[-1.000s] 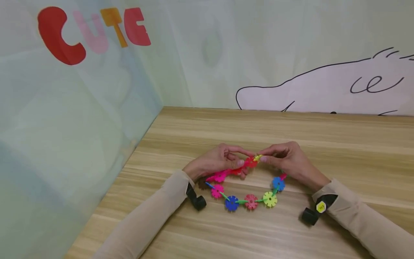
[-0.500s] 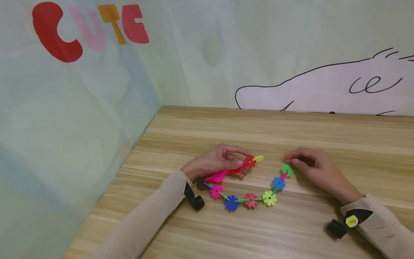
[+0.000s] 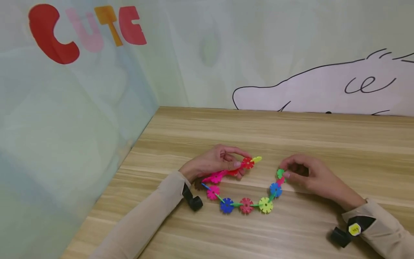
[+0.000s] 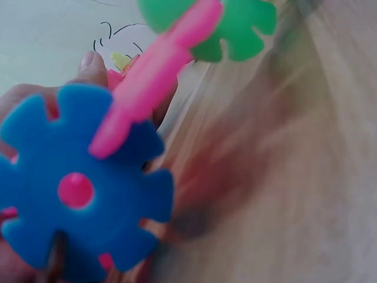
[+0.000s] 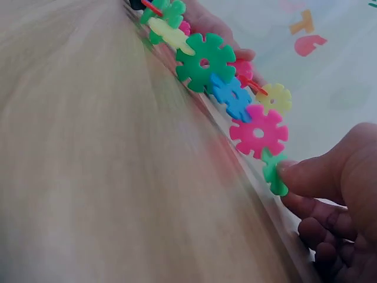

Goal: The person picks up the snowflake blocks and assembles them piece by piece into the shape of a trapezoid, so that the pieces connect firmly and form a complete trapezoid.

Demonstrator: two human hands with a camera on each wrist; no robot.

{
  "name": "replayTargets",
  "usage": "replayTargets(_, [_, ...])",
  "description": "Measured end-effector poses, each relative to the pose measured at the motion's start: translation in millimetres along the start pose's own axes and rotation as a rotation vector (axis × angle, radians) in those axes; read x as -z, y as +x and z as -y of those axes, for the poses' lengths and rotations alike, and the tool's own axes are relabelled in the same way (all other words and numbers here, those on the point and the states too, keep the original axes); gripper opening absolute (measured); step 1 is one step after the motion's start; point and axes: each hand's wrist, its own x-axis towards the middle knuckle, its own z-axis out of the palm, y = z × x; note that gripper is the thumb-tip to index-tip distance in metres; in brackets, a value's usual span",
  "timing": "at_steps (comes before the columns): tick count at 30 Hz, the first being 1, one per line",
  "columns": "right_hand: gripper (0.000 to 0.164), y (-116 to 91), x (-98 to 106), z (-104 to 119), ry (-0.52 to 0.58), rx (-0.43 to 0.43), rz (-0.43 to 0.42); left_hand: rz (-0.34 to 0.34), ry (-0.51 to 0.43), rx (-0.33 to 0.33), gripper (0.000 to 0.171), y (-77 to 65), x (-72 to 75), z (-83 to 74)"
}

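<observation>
Slotted plastic flower discs in several colours are joined into a curved chain [image 3: 227, 205], its two ends apart. My left hand [image 3: 215, 162] grips the chain near one end, thumb on top, just behind a red disc [image 3: 247, 163]; a yellow disc [image 3: 257, 159] sticks out as the tip. At the other end, my right hand [image 3: 312, 177] pinches a green disc [image 3: 280, 173] between thumb and fingers. In the right wrist view, the thumb presses this green disc [image 5: 274, 175] beside a pink one [image 5: 272, 132]. A blue disc [image 4: 123, 200] looms large in the left wrist view.
The wood-grain table [image 3: 194, 126] meets a pale printed cloth wall [image 3: 194, 64] at the back and left. Black wrist mounts [image 3: 195, 203] sit on both beige sleeves [image 3: 145, 212].
My right hand let go of the yellow disc at the left-held end, drew back to the right, then took hold of the green end disc. The left hand keeps its grip.
</observation>
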Motion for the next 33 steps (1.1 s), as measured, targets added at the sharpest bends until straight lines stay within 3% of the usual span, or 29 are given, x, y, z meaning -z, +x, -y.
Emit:
replayTargets(7, [0.012, 2, -1, 0, 0.070, 0.007, 0.025, -0.003, 0.030, -0.007, 0.038, 0.4, 1.5, 1.8])
replayTargets(10, [0.010, 4, -2, 2, 0.098, -0.052, 0.018, -0.002, 0.045, -0.007, 0.037, 0.8, 1.9, 2.3])
replayTargets(17, [0.025, 12, -5, 9, 0.159, -0.204, -0.011, 0.005, 0.054, 0.001, 0.037, 1.1, 2.0, 1.2])
replayTargets(23, [0.027, 18, -10, 13, 0.256, -0.229, -0.057, 0.005, 0.087, -0.004, 0.036, 3.6, 1.0, 0.2])
replayTargets(33, [0.033, 27, -16, 21, 0.315, -0.267, -0.091, 0.028, 0.049, -0.018, 0.038, 4.8, 1.6, 2.2])
